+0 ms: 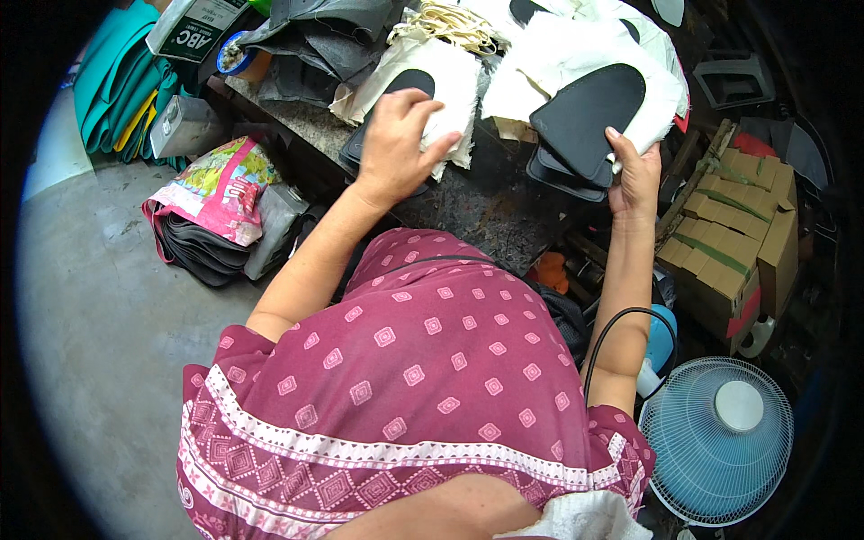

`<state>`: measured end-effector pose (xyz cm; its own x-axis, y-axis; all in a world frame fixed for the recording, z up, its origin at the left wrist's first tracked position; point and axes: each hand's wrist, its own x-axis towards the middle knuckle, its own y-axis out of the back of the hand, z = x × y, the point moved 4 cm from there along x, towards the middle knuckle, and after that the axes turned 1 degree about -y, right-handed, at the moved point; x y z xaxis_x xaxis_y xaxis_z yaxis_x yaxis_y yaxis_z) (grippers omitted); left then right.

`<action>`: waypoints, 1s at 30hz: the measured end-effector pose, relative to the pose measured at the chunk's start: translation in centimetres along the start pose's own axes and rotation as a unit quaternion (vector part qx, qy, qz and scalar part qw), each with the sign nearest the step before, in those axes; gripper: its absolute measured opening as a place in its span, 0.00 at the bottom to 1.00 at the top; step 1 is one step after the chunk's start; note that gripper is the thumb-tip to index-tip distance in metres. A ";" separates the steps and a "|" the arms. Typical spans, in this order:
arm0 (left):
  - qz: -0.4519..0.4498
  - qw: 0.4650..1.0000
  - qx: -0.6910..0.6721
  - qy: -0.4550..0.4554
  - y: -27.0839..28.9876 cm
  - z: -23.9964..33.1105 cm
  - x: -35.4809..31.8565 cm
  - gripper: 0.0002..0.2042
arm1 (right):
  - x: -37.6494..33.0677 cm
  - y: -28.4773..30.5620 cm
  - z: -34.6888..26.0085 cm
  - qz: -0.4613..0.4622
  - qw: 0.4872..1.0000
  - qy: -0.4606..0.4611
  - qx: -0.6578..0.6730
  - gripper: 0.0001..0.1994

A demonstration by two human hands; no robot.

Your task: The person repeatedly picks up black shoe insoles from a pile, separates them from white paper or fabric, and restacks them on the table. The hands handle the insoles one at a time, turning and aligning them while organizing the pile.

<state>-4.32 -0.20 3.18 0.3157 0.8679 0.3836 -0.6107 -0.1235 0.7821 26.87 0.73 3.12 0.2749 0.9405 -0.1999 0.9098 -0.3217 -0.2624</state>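
At the right of the worktable, my right hand (635, 171) pinches the edge of a black, rounded, leather-like piece (589, 112) with stitching along its edge. White cloth (648, 135) shows from behind this piece, and more black pieces (560, 171) lie beneath it. My left hand (399, 148) is over a second stack at the left, its thumb apart from the curved fingers. Below that hand, white cloth (454, 99) surrounds another black rounded piece (414, 83), partly hidden by my fingers. Whether the fingertips touch it, I cannot tell.
Pale cord (445, 27), dark scraps (315, 40), a tin can (193, 27) and a small tub (238, 58) crowd the far left. A pink bag (216, 193) stands on the floor. Right are cardboard bundles (729, 216) and a fan (717, 441).
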 end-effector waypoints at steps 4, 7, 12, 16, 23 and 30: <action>-0.194 0.676 -0.613 0.360 -6.3 2.5 -0.1 0.20 | -0.8 -0.4 2.5 -0.020 0.999 -0.035 0.014 0.27; -0.163 0.537 -0.719 0.410 -9.3 2.9 -0.4 0.20 | -0.5 -0.2 4.8 -0.021 0.991 -0.091 -0.092 0.24; -0.161 0.581 -0.658 0.452 -12.0 1.0 -1.5 0.19 | 0.7 4.0 3.0 0.078 0.930 0.010 -0.359 0.26; -0.162 0.561 -0.663 0.469 -12.5 0.3 -2.3 0.15 | -0.3 2.5 2.3 0.016 0.879 0.166 -0.447 0.24; -0.205 0.594 -0.645 0.435 -11.8 -0.1 -3.4 0.09 | -4.5 -4.7 5.8 -0.224 0.764 0.210 -0.568 0.28; -0.161 0.540 -0.701 0.437 -12.7 -0.4 -3.8 0.11 | -3.3 -3.7 4.5 -0.226 0.786 0.155 -0.554 0.18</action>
<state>1.95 -1.76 -8.43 0.4805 0.7068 -0.5191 -0.7692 0.0553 -0.6367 21.20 -1.66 0.50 -0.2477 0.9681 -0.0382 0.6022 0.1847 0.7767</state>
